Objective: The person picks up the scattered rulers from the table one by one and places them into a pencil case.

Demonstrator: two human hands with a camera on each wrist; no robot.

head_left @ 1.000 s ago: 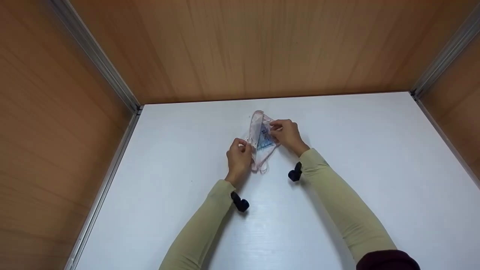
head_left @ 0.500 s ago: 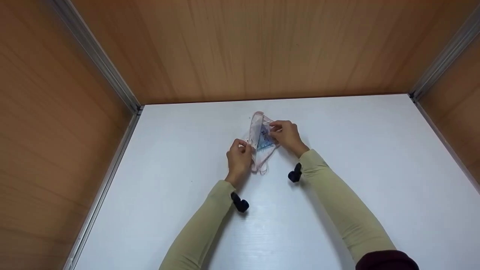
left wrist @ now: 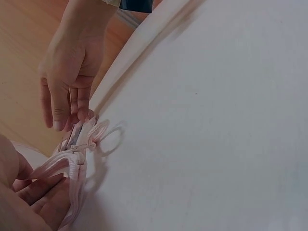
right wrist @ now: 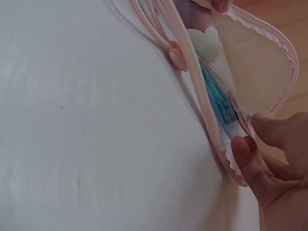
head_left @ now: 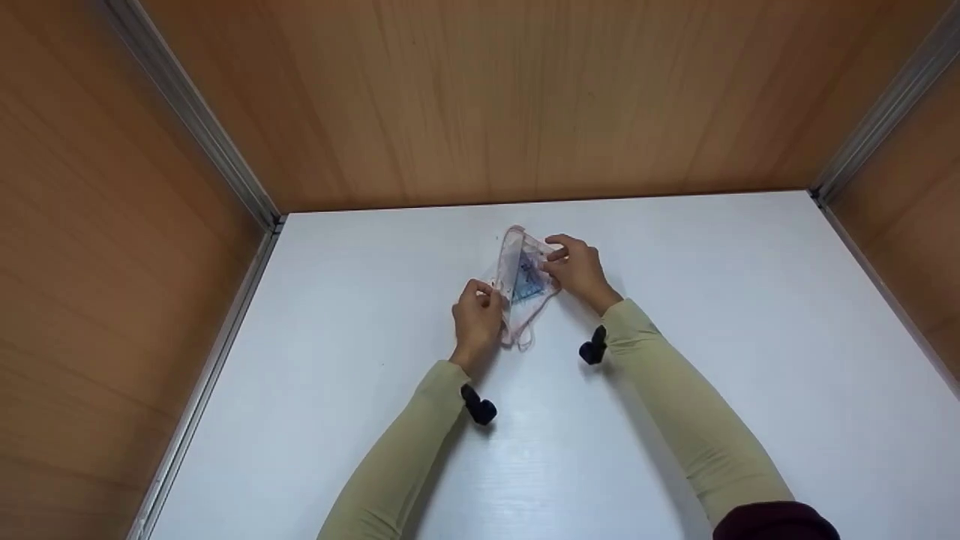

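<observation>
We look down on a white surface [head_left: 675,420] with a faint sheen where light falls near its front. Three wood-grain panels enclose it: a back wall [head_left: 480,97], a left wall [head_left: 97,300] and a right wall [head_left: 915,217]. Pale metal strips [head_left: 202,135] run along the corners and the left edge.

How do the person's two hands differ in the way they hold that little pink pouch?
The left hand pinches the near, left edge of the pink zip pouch, while the right hand holds its far, right edge. The left hand sits closer to the person, by the pouch's loop; the right hand reaches further out, by the open mouth. Both hands grip the same pouch over the white table, and both arms wear olive sleeves.
</observation>
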